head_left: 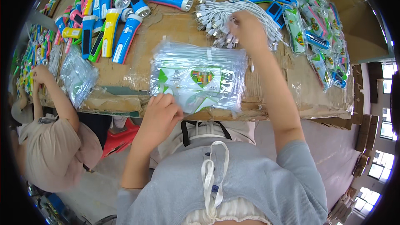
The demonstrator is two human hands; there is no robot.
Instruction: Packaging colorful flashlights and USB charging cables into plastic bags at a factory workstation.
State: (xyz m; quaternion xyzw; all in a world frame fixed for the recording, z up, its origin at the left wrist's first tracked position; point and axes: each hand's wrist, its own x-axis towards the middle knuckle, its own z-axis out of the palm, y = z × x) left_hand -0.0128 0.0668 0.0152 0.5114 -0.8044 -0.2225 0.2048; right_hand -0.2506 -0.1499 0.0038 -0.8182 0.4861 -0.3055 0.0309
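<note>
Glossy plastic bags (196, 79) (crinkled stack) pinched by left hand (160, 114); right hand (246, 29) grips white cables (216, 16).

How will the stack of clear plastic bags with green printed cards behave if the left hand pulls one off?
The stack of clear plastic bags looks thin and glossy, so probably floppy and slippery. Under the left hand, neighbouring bags may slide along. Likely very light.

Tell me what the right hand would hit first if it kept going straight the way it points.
The right hand already rests on the bundle of white cables. Pushed farther up the table, it would probably reach the blue flashlight row beyond, though depth is hard to judge.
</note>
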